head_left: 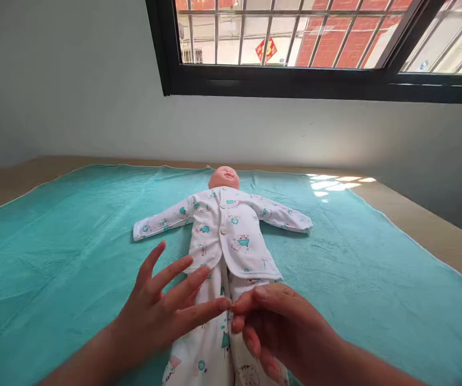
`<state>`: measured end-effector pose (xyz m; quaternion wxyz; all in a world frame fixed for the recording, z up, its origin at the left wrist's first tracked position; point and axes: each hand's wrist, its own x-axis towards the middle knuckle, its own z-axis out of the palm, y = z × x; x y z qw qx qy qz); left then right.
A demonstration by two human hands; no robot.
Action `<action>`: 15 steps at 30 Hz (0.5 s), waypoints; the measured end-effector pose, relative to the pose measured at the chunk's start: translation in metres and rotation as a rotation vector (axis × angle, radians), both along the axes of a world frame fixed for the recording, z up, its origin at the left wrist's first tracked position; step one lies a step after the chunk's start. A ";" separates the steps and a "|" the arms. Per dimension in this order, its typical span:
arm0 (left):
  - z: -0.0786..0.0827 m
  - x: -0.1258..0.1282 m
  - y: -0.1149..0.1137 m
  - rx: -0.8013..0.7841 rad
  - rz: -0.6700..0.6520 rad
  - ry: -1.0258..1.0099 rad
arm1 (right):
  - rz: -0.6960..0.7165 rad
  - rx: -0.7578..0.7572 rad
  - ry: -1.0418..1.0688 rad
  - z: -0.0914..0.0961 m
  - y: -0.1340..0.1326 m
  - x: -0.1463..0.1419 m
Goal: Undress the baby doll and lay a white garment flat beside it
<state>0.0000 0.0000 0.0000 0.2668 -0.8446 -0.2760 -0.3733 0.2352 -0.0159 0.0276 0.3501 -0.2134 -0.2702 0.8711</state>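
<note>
Your left hand [162, 305], at seven o'clock, has fingers spread; your right hand [285, 319], at five, has thumb and forefinger together, contents unclear. Beneath, the pink-headed doll in printed white clothes [235, 236] lies head at twelve; a low sweep could ruck the turquoise cloth sheet [74, 236].

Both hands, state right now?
Left hand: open, fingers spread above white, printed fabric doll clothes; no object visible in it.
Right hand: fingers curled, tips at the left hand's fingertip; grip can't be told.
</note>
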 end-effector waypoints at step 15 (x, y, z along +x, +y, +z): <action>0.003 -0.004 0.000 0.022 -0.048 0.099 | 0.073 -0.065 -0.217 0.011 0.005 0.006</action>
